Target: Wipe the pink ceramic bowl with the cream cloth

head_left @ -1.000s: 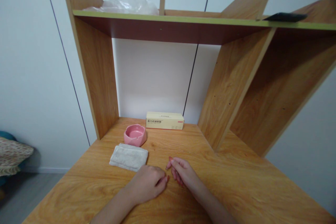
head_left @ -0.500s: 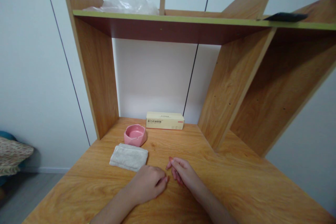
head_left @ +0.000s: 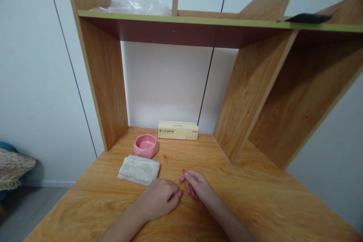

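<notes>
My left hand (head_left: 163,198) rests on the wooden desk with its fingers curled under into a loose fist; nothing shows in it. Just behind its knuckles lies a folded light grey cloth (head_left: 138,170). My right hand (head_left: 197,186) lies a small gap to the right, its fingers loosely bent and slightly apart, holding nothing. Beyond the cloth stands a pink faceted ashtray (head_left: 146,146). A cream cling film box (head_left: 177,130) sits farther back against the white wall.
The desk (head_left: 263,204) carries a wooden hutch with upright panels (head_left: 255,94) on both sides. Across the top runs a shelf with a green edge (head_left: 212,22), bearing a clear plastic bag (head_left: 138,5) and a dark flat object (head_left: 308,18). Patterned fabric (head_left: 14,168) is at far left.
</notes>
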Demonstrator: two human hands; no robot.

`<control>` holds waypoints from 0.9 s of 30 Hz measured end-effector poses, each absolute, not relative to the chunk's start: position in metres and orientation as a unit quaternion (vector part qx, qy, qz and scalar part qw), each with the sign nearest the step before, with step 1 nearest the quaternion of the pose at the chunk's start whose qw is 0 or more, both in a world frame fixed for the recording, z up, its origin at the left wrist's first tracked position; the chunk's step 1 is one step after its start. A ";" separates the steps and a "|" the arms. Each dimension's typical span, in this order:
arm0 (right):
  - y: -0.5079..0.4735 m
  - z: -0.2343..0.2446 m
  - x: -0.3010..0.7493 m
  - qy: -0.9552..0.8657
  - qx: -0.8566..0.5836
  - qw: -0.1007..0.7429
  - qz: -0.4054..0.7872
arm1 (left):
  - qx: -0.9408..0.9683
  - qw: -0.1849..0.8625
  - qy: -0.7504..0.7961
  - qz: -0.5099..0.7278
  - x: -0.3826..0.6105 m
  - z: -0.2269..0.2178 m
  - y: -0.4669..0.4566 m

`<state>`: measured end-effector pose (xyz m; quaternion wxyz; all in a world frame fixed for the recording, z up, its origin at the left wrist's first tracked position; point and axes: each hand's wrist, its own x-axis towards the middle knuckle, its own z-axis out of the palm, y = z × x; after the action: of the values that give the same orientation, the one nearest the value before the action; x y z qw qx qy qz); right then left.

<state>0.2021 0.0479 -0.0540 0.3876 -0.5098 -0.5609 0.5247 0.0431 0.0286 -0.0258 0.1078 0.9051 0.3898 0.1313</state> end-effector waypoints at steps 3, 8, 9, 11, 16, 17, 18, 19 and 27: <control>0.048 -0.054 0.202 -0.561 -0.512 0.385 0.525 | 0.905 0.112 0.390 0.130 0.043 -0.026 0.029; 0.049 -0.055 0.202 -0.561 -0.514 0.381 0.526 | 0.904 0.115 0.392 0.127 0.044 -0.025 0.028; 0.049 -0.056 0.202 -0.560 -0.514 0.383 0.525 | 0.904 0.117 0.392 0.127 0.044 -0.025 0.028; 0.049 -0.057 0.202 -0.561 -0.514 0.384 0.523 | 0.903 0.118 0.392 0.128 0.043 -0.024 0.028; 0.049 -0.058 0.202 -0.563 -0.514 0.381 0.522 | 0.904 0.113 0.392 0.131 0.043 -0.024 0.028; 0.049 -0.058 0.203 -0.565 -0.514 0.381 0.521 | 0.903 0.112 0.393 0.130 0.043 -0.024 0.027; 0.049 -0.059 0.203 -0.566 -0.514 0.381 0.520 | 0.903 0.111 0.394 0.130 0.043 -0.024 0.027; 0.049 -0.059 0.203 -0.567 -0.514 0.381 0.520 | 0.903 0.110 0.395 0.130 0.044 -0.024 0.027; 0.049 -0.058 0.203 -0.562 -0.512 0.383 0.525 | 0.903 0.103 0.394 0.137 0.044 -0.025 0.027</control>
<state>0.2026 0.0488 -0.0581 0.3831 -0.5115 -0.5618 0.5254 0.0437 0.0271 -0.0248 0.1034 0.9030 0.3940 0.1367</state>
